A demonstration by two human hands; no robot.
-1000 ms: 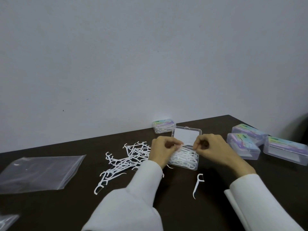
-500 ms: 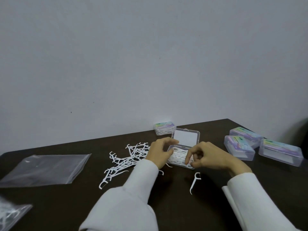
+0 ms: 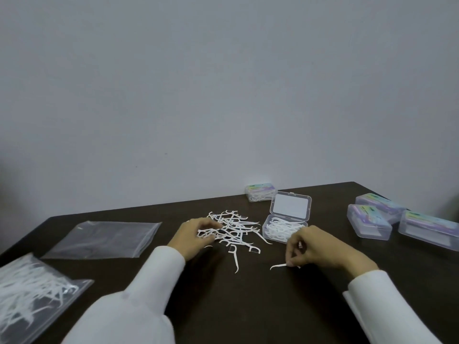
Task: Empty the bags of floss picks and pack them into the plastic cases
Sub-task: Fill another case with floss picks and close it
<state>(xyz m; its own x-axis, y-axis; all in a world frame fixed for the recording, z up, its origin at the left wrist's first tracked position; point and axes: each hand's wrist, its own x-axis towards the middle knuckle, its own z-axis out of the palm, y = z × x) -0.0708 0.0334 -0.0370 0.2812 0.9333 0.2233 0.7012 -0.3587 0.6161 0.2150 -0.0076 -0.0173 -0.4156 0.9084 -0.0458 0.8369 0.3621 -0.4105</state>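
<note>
Presently the right hand [image 3: 320, 247] rests low on the dark worktop [image 3: 248, 306], in front of the open case [image 3: 285, 228]. Its fingers [image 3: 294, 258] are curled and pinch one end of a single floss pick [image 3: 278, 266], which lies on the worktop with its curved tip pointing left. The left hand [image 3: 193, 238] lies on the near-left edge of the loose pile of floss picks [image 3: 233, 228]; its fingers are bent over the picks there, but whether they grip any cannot be told.

The open case sits just right of the pile, lid [image 3: 291, 204] raised and tilted back toward the wall [image 3: 223, 83], tray part-filled with white picks. One stray pick [image 3: 234, 259] lies apart from the pile on its near side, handle pointing toward the camera.

A closed case [image 3: 261, 192] holding picks stands behind the open one, at the far edge of the worktop by the wall. Three more closed cases [image 3: 370, 220] with coloured labels sit grouped at the right, two of them touching.

At the left, an empty clear bag [image 3: 104, 238] lies flat. Nearer the camera, at the left margin, a second bag [image 3: 32, 289] holds a quantity of white picks. White sleeves [image 3: 154, 274] cover both forearms.
</note>
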